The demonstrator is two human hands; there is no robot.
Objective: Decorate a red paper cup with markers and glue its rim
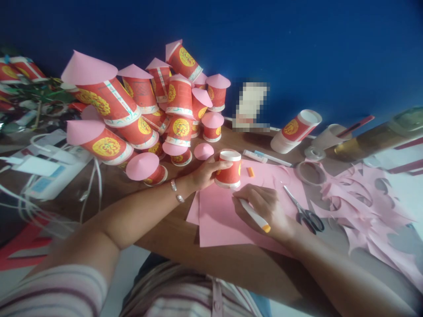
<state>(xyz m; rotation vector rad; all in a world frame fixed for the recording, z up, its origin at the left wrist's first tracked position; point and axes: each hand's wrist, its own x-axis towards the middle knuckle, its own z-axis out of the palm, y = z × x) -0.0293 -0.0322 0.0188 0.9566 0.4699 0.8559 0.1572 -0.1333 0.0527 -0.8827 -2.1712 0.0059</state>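
Note:
My left hand (209, 171) is wrapped round a red paper cup (228, 171), which stands upright with its white mouth facing up. Close beside it, my right hand (261, 201) grips a white marker (254, 214) with an orange end; the tip is hidden behind my fingers. Both hands are over sheets of pink paper (221, 224). An orange marker cap (250, 171) lies on the paper just behind the hands. To the right of my right hand rest scissors (306, 213) with black handles, their blades slightly apart.
Several red cups with pink cone tops (178, 94) are piled at the back left. Cut pink scraps (360, 207) and a tape roll (310, 172) lie right. White cables and a power strip (49, 171) are at left. Stacked cups (294, 130) stand near the blue wall.

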